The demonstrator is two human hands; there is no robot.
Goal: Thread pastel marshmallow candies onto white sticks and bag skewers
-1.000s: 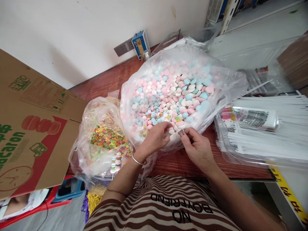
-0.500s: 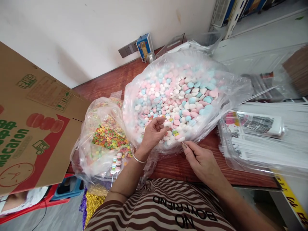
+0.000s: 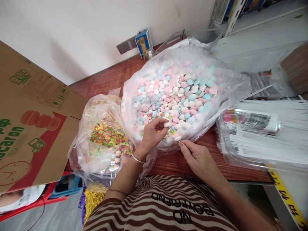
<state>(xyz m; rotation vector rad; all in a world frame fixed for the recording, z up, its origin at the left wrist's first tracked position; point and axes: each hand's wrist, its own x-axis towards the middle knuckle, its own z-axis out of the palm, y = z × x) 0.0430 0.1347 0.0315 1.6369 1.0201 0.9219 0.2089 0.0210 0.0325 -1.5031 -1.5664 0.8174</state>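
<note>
A large clear plastic bag [image 3: 231,86] lies open on the red-brown table, full of pink, white and blue candy pieces [image 3: 185,96]. Over its near edge, my left hand [image 3: 155,133] pinches a white candy piece [image 3: 167,124] between thumb and fingers. My right hand [image 3: 196,157] is closed on a thin stick just below a stack of candy pieces [image 3: 175,134], with pink, white and green-yellow parts. The top of that stack is close to the piece in my left hand. Two finished-looking candy skewers [image 3: 115,160] rest at the smaller bag of colourful rings [image 3: 108,134].
A cardboard box [image 3: 36,122] stands at the left. White sticks [image 3: 269,144] and a printed packet [image 3: 257,121] fill a clear tray at the right. A blue device [image 3: 143,43] stands by the wall socket [image 3: 126,45]. Gold and purple strands hang below the table.
The white piece in my left hand is now at the tip of the stack my right hand holds. The whole view has shifted slightly.
</note>
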